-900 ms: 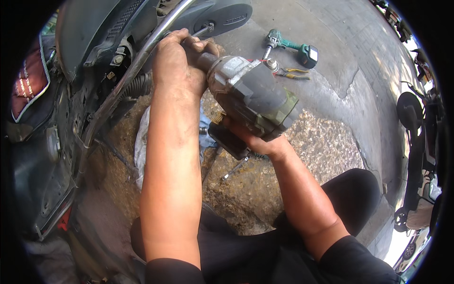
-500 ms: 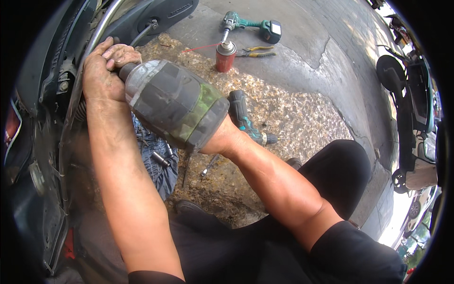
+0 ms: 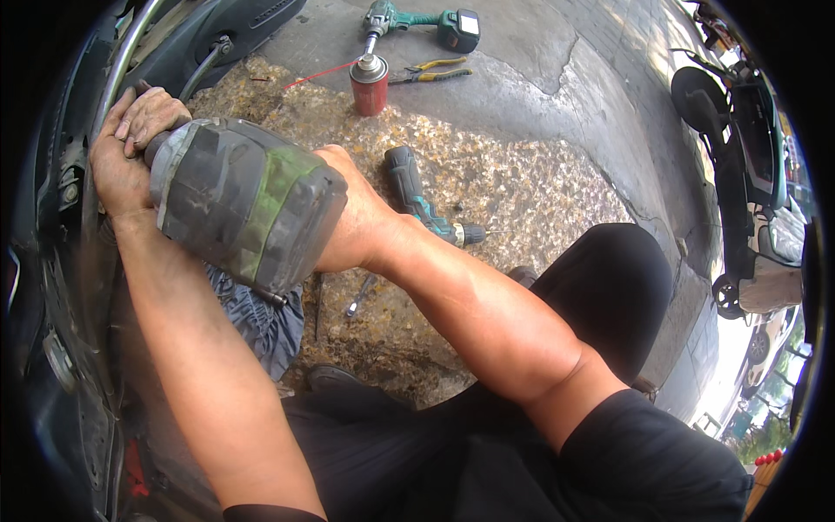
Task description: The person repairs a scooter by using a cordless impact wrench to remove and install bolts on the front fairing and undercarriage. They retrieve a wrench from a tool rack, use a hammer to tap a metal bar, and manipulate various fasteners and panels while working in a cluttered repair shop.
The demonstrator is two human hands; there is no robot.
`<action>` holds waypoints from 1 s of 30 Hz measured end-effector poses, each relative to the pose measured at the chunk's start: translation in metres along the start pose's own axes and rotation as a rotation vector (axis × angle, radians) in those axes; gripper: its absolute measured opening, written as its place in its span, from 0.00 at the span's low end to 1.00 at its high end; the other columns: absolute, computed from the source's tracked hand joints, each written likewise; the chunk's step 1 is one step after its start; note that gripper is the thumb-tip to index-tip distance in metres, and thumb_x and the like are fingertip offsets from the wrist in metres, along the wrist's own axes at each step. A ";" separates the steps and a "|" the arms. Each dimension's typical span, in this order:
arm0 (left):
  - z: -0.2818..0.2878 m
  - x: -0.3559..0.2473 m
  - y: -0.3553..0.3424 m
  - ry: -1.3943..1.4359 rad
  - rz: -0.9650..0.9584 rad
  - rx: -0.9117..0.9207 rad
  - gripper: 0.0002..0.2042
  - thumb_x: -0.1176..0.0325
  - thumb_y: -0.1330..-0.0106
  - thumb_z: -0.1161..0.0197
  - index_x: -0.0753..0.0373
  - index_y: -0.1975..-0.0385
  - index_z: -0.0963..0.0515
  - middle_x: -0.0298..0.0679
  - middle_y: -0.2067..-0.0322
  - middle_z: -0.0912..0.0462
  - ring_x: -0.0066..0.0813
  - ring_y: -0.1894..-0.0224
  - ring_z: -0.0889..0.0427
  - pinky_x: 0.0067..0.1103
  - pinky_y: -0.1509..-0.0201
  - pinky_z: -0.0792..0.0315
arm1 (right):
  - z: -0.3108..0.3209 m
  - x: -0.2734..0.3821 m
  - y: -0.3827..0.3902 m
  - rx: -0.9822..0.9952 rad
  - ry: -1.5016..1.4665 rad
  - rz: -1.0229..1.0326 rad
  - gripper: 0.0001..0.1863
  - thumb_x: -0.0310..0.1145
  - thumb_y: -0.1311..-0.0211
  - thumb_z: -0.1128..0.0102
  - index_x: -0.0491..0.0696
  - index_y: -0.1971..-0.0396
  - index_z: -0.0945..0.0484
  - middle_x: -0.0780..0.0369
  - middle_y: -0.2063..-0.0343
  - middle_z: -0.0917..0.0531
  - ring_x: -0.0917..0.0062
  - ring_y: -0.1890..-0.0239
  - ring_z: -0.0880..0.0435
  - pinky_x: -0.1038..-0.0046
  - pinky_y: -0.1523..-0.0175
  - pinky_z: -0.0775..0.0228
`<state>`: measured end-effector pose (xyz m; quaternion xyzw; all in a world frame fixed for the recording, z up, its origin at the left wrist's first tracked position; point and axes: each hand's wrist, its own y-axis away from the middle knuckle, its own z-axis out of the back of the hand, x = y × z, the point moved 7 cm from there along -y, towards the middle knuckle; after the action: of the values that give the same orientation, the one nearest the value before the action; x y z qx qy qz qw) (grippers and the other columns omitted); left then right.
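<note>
Rough, stony ground (image 3: 539, 183) is being lit by daylight, and smooth gray concrete (image 3: 513, 78) is being seen past it. Over the left part of the stony ground, a big black and green impact wrench (image 3: 235, 200) is being held up, with its gray nose being pointed to the left. Its grip side is being held by the right hand (image 3: 352, 209), whose fingers are being hidden by the tool. At the nose, the left hand (image 3: 130, 152) is being curled around the tip, close beside a shiny metal tube (image 3: 129, 48). Part of a dark vehicle panel (image 3: 252, 22) is being shown near the top left.

Below the wrench, a crumpled blue-gray cloth (image 3: 261, 322) is being partly covered. Just right of the cloth, a small metal tool (image 3: 358, 296) is lying on the stones. Past the right hand, a cordless drill (image 3: 426, 204) is lying with its thin bit being pointed to the right. Farther up, a red spray can (image 3: 369, 94) is standing upright, and pliers (image 3: 439, 71) with yellow and black handles are lying just beside it. Behind the can, a blue-green power tool (image 3: 417, 19) is being held up by the concrete.
</note>
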<state>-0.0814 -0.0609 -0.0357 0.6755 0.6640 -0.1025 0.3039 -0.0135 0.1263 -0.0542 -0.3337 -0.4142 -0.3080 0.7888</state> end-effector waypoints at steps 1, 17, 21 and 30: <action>-0.002 0.004 0.000 0.101 0.054 0.056 0.21 0.76 0.33 0.50 0.54 0.90 0.43 0.25 0.91 0.47 0.13 0.90 0.47 0.11 0.81 0.45 | 0.000 0.000 0.000 0.006 0.017 -0.017 0.22 0.41 0.64 0.29 0.44 0.68 0.21 0.52 0.69 0.17 0.53 0.65 0.18 0.61 0.59 0.25; -0.017 0.016 0.012 0.272 0.134 0.202 0.15 0.72 0.31 0.50 0.56 0.83 0.37 0.23 0.91 0.44 0.10 0.90 0.45 0.11 0.82 0.42 | 0.000 -0.002 -0.001 0.026 -0.017 -0.022 0.25 0.40 0.62 0.30 0.43 0.62 0.23 0.49 0.69 0.18 0.50 0.63 0.20 0.59 0.58 0.26; -0.018 0.022 0.015 0.338 0.166 0.189 0.12 0.70 0.31 0.50 0.59 0.80 0.33 0.23 0.90 0.41 0.10 0.90 0.44 0.10 0.84 0.44 | -0.006 -0.007 0.001 0.091 -0.032 -0.090 0.28 0.41 0.62 0.30 0.42 0.58 0.23 0.48 0.68 0.17 0.50 0.62 0.20 0.59 0.57 0.26; -0.011 0.016 0.021 0.104 -0.050 -0.088 0.11 0.68 0.31 0.49 0.55 0.78 0.35 0.23 0.87 0.38 0.14 0.88 0.41 0.14 0.82 0.43 | -0.009 -0.003 0.008 0.000 -0.083 -0.007 0.27 0.41 0.60 0.30 0.44 0.58 0.23 0.51 0.70 0.17 0.52 0.66 0.18 0.60 0.62 0.24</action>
<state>-0.0622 -0.0403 -0.0299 0.6489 0.6996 -0.0453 0.2958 -0.0052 0.1246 -0.0628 -0.3448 -0.4475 -0.2968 0.7699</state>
